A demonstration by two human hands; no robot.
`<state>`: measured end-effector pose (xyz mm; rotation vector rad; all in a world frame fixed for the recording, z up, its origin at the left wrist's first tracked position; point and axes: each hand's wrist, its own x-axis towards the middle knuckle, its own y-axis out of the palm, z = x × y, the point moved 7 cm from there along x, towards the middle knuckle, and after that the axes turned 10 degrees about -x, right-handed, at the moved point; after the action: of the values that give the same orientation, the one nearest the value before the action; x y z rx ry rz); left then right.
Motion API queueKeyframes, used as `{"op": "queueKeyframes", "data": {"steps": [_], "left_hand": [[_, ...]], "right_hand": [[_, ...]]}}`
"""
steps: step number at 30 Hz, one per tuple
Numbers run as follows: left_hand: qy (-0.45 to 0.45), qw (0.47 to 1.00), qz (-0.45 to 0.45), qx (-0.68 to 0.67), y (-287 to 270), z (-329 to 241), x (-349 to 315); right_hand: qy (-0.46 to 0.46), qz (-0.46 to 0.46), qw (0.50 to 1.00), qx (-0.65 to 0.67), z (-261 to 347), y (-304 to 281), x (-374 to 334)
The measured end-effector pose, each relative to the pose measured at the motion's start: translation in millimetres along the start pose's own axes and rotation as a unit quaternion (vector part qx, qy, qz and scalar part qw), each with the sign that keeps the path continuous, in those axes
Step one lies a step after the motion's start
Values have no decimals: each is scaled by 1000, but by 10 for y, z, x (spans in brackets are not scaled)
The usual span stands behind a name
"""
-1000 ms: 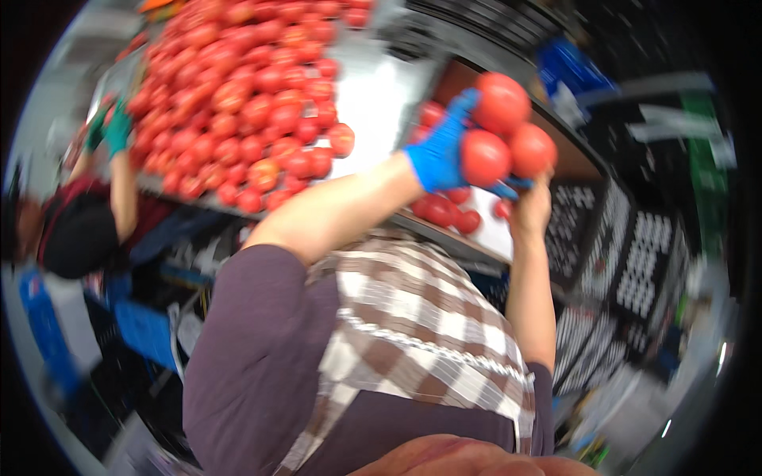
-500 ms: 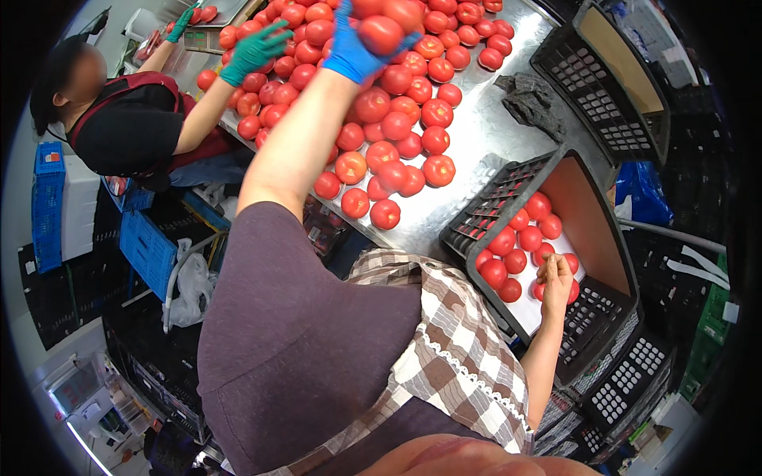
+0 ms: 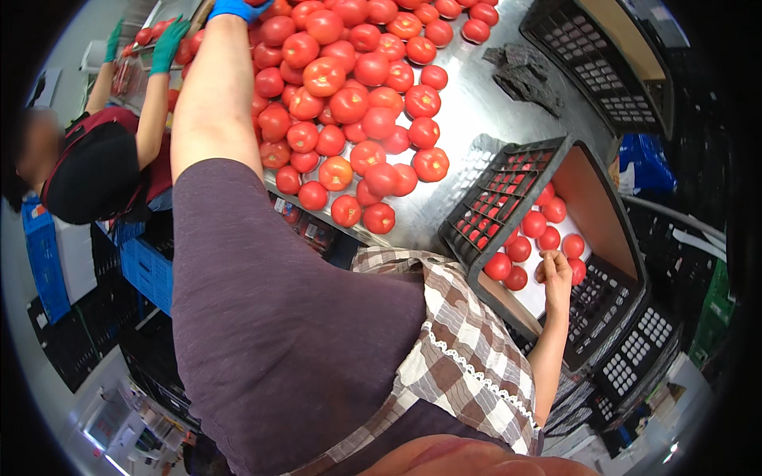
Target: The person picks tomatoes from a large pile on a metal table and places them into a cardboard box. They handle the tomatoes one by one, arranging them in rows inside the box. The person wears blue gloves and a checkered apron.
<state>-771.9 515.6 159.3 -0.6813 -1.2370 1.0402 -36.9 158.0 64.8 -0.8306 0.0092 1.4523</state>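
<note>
My left hand (image 3: 240, 9), in a blue glove, reaches to the upper edge of the view beside the pile of red tomatoes (image 3: 324, 77). Its fingers are mostly cut off by that edge, so its grip does not show. On my right, a black plastic crate (image 3: 508, 198) leans with its opening toward me and holds several red tomatoes (image 3: 518, 248) on a white liner. Inside its opening is my bare right hand (image 3: 556, 276), fingers curled, close to the tomatoes there. Whether anything is inside those curled fingers is hidden.
The tomato pile spreads over a metal table (image 3: 456, 119). Crumpled dark plastic (image 3: 525, 78) lies on it, near another black crate (image 3: 587, 63). A co-worker in green gloves (image 3: 168, 44) stands at the far left. Blue crates (image 3: 147, 270) and more black crates (image 3: 635, 357) stand around.
My left hand has moved left and away toward the upper edge; the tomatoes it held are no longer seen in it. The co-worker's hands appear farther left. Fewer tomatoes show in the leaning crate.
</note>
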Motion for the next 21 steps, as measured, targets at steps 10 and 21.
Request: {"op": "queueKeyframes", "data": {"steps": [10, 21], "left_hand": [[-103, 932, 57, -343, 693, -163, -407], [-180, 653, -48, -735, -590, -1034, -685]], "right_hand": [[-53, -78, 995, -25, -83, -205, -81], [-81, -3, 841, -534, -861, -938, 119]]}}
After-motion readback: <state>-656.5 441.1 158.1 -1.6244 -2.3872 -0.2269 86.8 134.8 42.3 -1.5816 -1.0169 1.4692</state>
